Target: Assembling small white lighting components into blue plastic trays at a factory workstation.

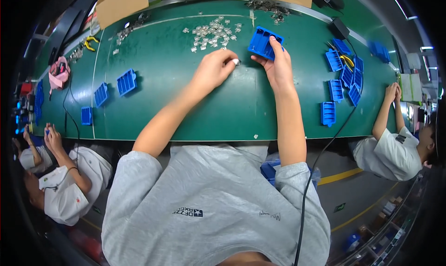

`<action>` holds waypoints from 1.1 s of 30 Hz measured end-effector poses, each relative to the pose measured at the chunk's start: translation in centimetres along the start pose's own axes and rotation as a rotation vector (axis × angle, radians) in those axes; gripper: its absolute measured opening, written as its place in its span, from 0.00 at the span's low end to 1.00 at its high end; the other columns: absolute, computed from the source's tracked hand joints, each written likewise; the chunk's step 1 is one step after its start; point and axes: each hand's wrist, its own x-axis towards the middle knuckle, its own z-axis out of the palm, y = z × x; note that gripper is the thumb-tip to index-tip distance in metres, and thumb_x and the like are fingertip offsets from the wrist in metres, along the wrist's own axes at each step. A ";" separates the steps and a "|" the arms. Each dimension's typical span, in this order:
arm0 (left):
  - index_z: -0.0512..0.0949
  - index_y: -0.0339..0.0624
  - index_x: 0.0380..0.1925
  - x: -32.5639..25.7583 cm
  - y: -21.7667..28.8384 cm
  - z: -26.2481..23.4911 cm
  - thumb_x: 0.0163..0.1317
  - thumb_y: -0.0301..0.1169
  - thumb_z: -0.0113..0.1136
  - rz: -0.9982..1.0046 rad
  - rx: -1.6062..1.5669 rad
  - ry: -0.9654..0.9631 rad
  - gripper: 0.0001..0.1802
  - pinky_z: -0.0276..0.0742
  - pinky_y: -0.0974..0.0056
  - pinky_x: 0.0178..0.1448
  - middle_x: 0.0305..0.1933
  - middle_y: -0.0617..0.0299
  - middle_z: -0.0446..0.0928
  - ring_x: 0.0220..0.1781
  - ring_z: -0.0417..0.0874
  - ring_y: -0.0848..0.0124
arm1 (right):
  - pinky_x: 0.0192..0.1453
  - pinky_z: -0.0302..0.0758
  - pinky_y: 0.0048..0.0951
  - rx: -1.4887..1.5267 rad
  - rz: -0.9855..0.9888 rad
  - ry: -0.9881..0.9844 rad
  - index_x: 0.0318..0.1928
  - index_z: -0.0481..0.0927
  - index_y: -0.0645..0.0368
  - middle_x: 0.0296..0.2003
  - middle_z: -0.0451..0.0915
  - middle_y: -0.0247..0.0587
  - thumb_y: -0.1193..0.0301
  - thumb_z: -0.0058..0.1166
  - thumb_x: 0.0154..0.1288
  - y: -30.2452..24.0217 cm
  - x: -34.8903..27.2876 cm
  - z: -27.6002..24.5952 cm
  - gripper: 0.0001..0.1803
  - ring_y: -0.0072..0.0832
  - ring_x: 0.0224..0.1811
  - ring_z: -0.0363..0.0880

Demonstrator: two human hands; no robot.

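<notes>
My right hand (279, 69) grips a blue plastic tray-like case (261, 43) with several long slots, thumb over its front and fingers behind. It is held up above the green bench, tilted. My left hand (213, 71) is closed in a pinch on a small whitish piece (236, 62), just left of the case and apart from it. What that piece is cannot be made out. Beyond my left hand lies a loose spread of small shiny metal clips (211, 33).
More blue slotted cases (126, 82) lie at left, and a group of cases (335, 90) at right beside yellow-handled pliers (346, 60). Dark metal parts (269, 8) lie at the back near cardboard boxes (121, 5). A black cable (320, 156) hangs at right. Co-workers sit on both sides.
</notes>
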 end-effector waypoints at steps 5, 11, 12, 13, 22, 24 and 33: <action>0.77 0.36 0.43 0.5 0.2 -2.2 0.66 0.30 0.56 -0.296 -0.690 -0.015 0.10 0.73 0.74 0.34 0.34 0.60 0.82 0.30 0.77 0.79 | 0.44 0.82 0.38 0.019 0.053 -0.088 0.51 0.72 0.64 0.42 0.80 0.44 0.57 0.49 0.71 0.3 -0.8 1.5 0.22 0.32 0.41 0.81; 0.74 0.37 0.43 0.0 0.6 -2.5 0.66 0.29 0.56 -0.281 -0.932 0.008 0.09 0.73 0.74 0.35 0.36 0.61 0.80 0.33 0.78 0.79 | 0.48 0.81 0.37 0.038 0.102 -0.185 0.53 0.70 0.65 0.44 0.80 0.47 0.57 0.49 0.72 1.3 -1.7 2.9 0.22 0.34 0.42 0.82; 0.74 0.38 0.43 -0.1 0.8 -2.5 0.66 0.30 0.56 -0.281 -0.881 0.006 0.09 0.72 0.75 0.34 0.35 0.63 0.79 0.33 0.77 0.80 | 0.48 0.80 0.37 0.007 0.078 -0.174 0.53 0.70 0.65 0.45 0.80 0.47 0.58 0.49 0.72 1.4 -1.7 2.8 0.22 0.34 0.42 0.82; 0.74 0.39 0.42 -0.1 1.0 -2.5 0.66 0.30 0.57 -0.282 -0.831 0.003 0.09 0.70 0.76 0.34 0.34 0.65 0.79 0.32 0.76 0.81 | 0.48 0.80 0.36 -0.024 0.054 -0.163 0.53 0.70 0.65 0.45 0.80 0.48 0.58 0.48 0.72 1.5 -1.7 2.7 0.22 0.34 0.42 0.83; 0.76 0.41 0.42 0.2 0.4 -2.9 0.66 0.33 0.56 -0.226 -0.769 -0.049 0.09 0.69 0.75 0.35 0.35 0.66 0.78 0.32 0.74 0.81 | 0.47 0.82 0.36 -0.130 -0.066 -0.170 0.54 0.70 0.65 0.45 0.80 0.47 0.56 0.50 0.72 1.1 -1.9 2.7 0.24 0.33 0.44 0.83; 0.76 0.41 0.42 0.3 0.2 -3.0 0.65 0.33 0.57 -0.226 -0.765 -0.044 0.10 0.69 0.74 0.34 0.35 0.66 0.79 0.33 0.74 0.81 | 0.47 0.82 0.36 -0.141 -0.070 -0.163 0.54 0.70 0.65 0.45 0.80 0.47 0.57 0.50 0.72 1.4 -1.7 2.5 0.23 0.33 0.44 0.83; 0.77 0.37 0.40 0.5 0.1 -4.0 0.67 0.31 0.56 -0.052 -0.434 0.238 0.09 0.73 0.69 0.44 0.36 0.65 0.78 0.37 0.76 0.76 | 0.51 0.82 0.40 -0.139 0.001 -0.209 0.56 0.68 0.70 0.48 0.78 0.54 0.59 0.45 0.74 1.3 -1.9 3.1 0.24 0.42 0.48 0.82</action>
